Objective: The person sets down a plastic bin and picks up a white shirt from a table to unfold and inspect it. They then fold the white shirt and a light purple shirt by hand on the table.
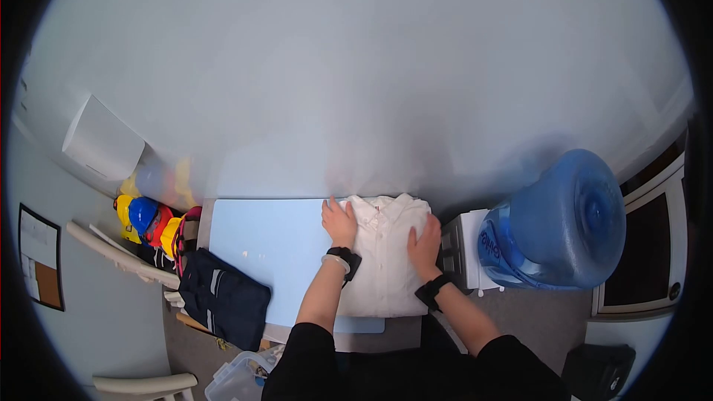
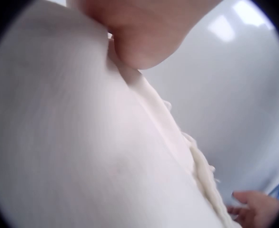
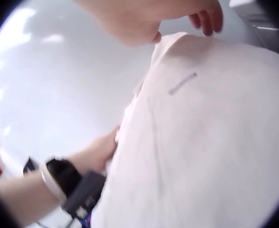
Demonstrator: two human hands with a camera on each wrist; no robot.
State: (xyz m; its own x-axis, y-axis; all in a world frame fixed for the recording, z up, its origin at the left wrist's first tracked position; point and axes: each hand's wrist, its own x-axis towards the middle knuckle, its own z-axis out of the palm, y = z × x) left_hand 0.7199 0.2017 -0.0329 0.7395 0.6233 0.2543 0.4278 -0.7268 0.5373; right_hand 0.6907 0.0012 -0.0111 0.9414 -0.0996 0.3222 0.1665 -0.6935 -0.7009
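A folded white button-up shirt (image 1: 381, 252) lies with its collar towards the wall. My left hand (image 1: 339, 224) rests at the shirt's upper left edge, fingers pointing to the wall. In the left wrist view the heel of that hand (image 2: 146, 35) overlaps the cloth edge, its fingers out of sight. At the shirt's upper right edge is my right hand (image 1: 425, 246), thumb and fingers spread apart. The right wrist view shows the right hand (image 3: 149, 19) above the shirt's edge, with fingertips bent loosely downward and a short dark mark on the cloth below.
Under the shirt is a light blue board (image 1: 275, 252) on the table. A dark navy folded garment (image 1: 223, 298) lies at its left, near several coloured hard hats (image 1: 142, 215). A large blue water bottle (image 1: 553, 234) stands on the right. A clear plastic bin (image 1: 236, 380) is below the table's front.
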